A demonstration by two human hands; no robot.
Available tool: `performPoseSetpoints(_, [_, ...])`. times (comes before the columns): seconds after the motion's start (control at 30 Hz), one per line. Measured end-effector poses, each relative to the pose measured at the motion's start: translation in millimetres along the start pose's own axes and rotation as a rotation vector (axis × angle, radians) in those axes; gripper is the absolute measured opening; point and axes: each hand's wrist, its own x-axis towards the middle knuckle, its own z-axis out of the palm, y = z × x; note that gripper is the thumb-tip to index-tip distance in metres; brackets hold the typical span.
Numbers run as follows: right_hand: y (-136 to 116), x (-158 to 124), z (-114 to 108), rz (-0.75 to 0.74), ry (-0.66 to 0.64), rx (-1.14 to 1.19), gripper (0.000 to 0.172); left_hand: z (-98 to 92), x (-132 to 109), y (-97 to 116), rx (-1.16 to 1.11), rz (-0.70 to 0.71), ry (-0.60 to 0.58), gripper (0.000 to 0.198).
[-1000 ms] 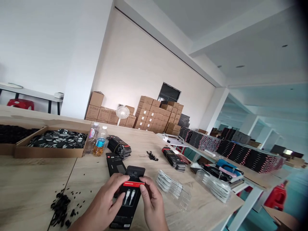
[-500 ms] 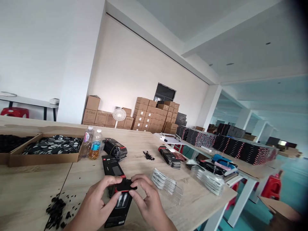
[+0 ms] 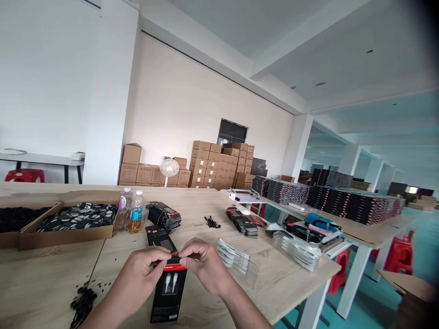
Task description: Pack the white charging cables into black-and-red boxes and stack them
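Note:
A black and red box (image 3: pixel 168 292) with a picture of white cable plugs stands upright at the front of the wooden table. My left hand (image 3: pixel 146 269) pinches the left side of its top end, thumb against fingers. On the right side of that top, my right hand (image 3: pixel 202 262) pinches with thumb and index finger. Just behind lies another black box (image 3: pixel 159 237), partly hidden by my fingers. Beyond it sits a stack of black cartons (image 3: pixel 164 215). Clear plastic trays with white cables (image 3: pixel 236 258) lie to the right of my right hand.
Cardboard trays of black pieces (image 3: pixel 80 217) are at the left, beside two plastic bottles (image 3: pixel 136 212). Small black parts (image 3: pixel 82 299) lie scattered front left, with a smaller pile (image 3: pixel 212 222) mid-table. Farther right are flat cartons (image 3: pixel 242 222) and plastic packs (image 3: pixel 298 250).
Both hands have shifted to the box's top edge. The dark flap that was held out flat between them no longer shows, and more of the box front is visible. The view has tilted slightly.

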Motion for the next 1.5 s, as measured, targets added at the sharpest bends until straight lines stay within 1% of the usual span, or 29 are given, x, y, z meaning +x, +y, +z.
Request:
performPoseSetpoints(0.1, [0.5,-8.1,-1.9,-0.044,-0.014,-0.059,0.012,3.5,-5.6,-4.0,0.023,0.006,0.045,0.024])
performPoseSetpoints(0.2, [10.1,-21.9,-1.4,-0.064,-0.037,-0.047,0.017,8.6,-14.0,-12.9,0.042,0.008,0.081,0.024])
performPoseSetpoints(0.27, [20.2,-28.9,2.6,-0.073,-0.026,-0.004,0.023,17.1,-19.8,-21.1,0.053,0.031,0.110,0.026])
performPoseSetpoints(0.3, [25.3,-30.6,6.2,-0.076,0.003,0.013,0.024,24.2,-23.2,-25.3,0.063,0.043,0.128,0.028])
performPoseSetpoints(0.33, [29.9,-30.8,10.9,-0.076,0.043,0.025,0.023,33.3,-27.1,-29.4,0.080,0.047,0.150,0.035])
performPoseSetpoints(0.37, [33.7,-29.6,16.6,-0.072,0.091,0.034,0.022,44.2,-32.0,-33.0,0.103,0.041,0.174,0.048])
performPoseSetpoints(0.43, [38.2,-24.1,30.9,-0.037,0.187,0.067,0.022,67.7,-44.7,-38.6,0.180,-0.021,0.225,0.085])
performPoseSetpoints(0.47, [39.0,-20.7,38.9,-0.010,0.224,0.096,0.024,77.9,-51.8,-40.3,0.234,-0.071,0.244,0.097])
performPoseSetpoints(0.5, [39.5,-17.5,46.9,0.022,0.246,0.128,0.027,85.2,-58.6,-41.4,0.303,-0.113,0.262,0.102])
performPoseSetpoints(0.53, [40.4,-14.7,54.3,0.057,0.252,0.162,0.031,88.3,-64.3,-41.9,0.374,-0.144,0.276,0.101])
performPoseSetpoints(0.57, [42.6,-12.3,60.5,0.095,0.246,0.191,0.036,86.0,-68.1,-42.0,0.434,-0.160,0.280,0.100])
performPoseSetpoints(0.6, [47.2,-10.1,65.1,0.130,0.230,0.207,0.041,77.7,-70.0,-41.6,0.486,-0.162,0.276,0.100])
performPoseSetpoints(0.63, [55.1,-7.9,68.1,0.160,0.208,0.213,0.046,63.0,-70.1,-40.9,0.527,-0.153,0.269,0.102])
performPoseSetpoints(0.67, [66.7,-5.7,69.6,0.178,0.197,0.199,0.050,42.4,-69.1,-39.7,0.564,-0.140,0.264,0.104])
performPoseSetpoints(0.7, [82.1,-3.8,70.0,0.168,0.195,0.157,0.052,16.5,-67.5,-38.0,0.601,-0.126,0.264,0.105])
performPoseSetpoints(0.77, [121.2,-2.2,69.0,0.077,0.212,-0.008,0.049,-45.4,-64.7,-33.2,0.706,-0.158,0.334,0.099])
performPoseSetpoints(0.8, [142.6,-3.1,68.1,0.038,0.244,-0.105,0.047,-78.5,-63.7,-30.6,0.771,-0.197,0.361,0.094])
performPoseSetpoints(0.87, [182.2,-8.2,66.5,0.022,0.289,-0.258,0.043,-141.8,-61.7,-26.7,0.911,-0.305,0.356,0.078])
performPoseSetpoints(0.93, [210.8,-15.1,66.0,0.023,0.302,-0.344,0.043,-193.9,-59.6,-25.8,1.039,-0.441,0.282,0.068])
performPoseSetpoints(0.97, [219.9,-18.0,66.2,0.019,0.299,-0.369,0.043,-213.8,-59.0,-26.5,1.086,-0.505,0.208,0.064])
performPoseSetpoints(1.0, [225.7,-20.2,66.6,0.010,0.291,-0.386,0.042,-229.1,-59.1,-27.7,1.118,-0.558,0.141,0.057])
performPoseSetpoints(1.03, [228.7,-21.6,67.0,-0.001,0.280,-0.397,0.041,-239.9,-60.1,-29.2,1.133,-0.589,0.104,0.050])
performPoseSetpoints(1.07, [229.4,-22.2,67.3,-0.008,0.265,-0.403,0.040,-246.6,-62.0,-31.0,1.142,-0.615,0.068,0.044])
performPoseSetpoints(1.13, [226.8,-22.0,66.7,0.003,0.237,-0.398,0.037,-250.3,-67.7,-35.0,1.157,-0.647,0.029,0.037])
performPoseSetpoints(1.27, [217.2,-21.6,62.8,0.061,0.178,-0.338,0.035,-243.3,-78.4,-41.5,1.211,-0.665,-0.016,0.034])
performPoseSetpoints(1.4, [209.7,-24.2,61.3,0.113,0.165,-0.301,0.037,-239.9,-80.3,-40.3,1.240,-0.637,-0.023,0.043])
performPoseSetpoints(1.43, [207.7,-23.8,61.5,0.133,0.171,-0.294,0.038,-237.6,-79.4,-38.9,1.243,-0.613,-0.020,0.046])
performPoseSetpoints(1.5, [202.7,-18.9,62.5,0.191,0.189,-0.284,0.044,-226.0,-75.2,-36.2,1.226,-0.505,0.015,0.049])
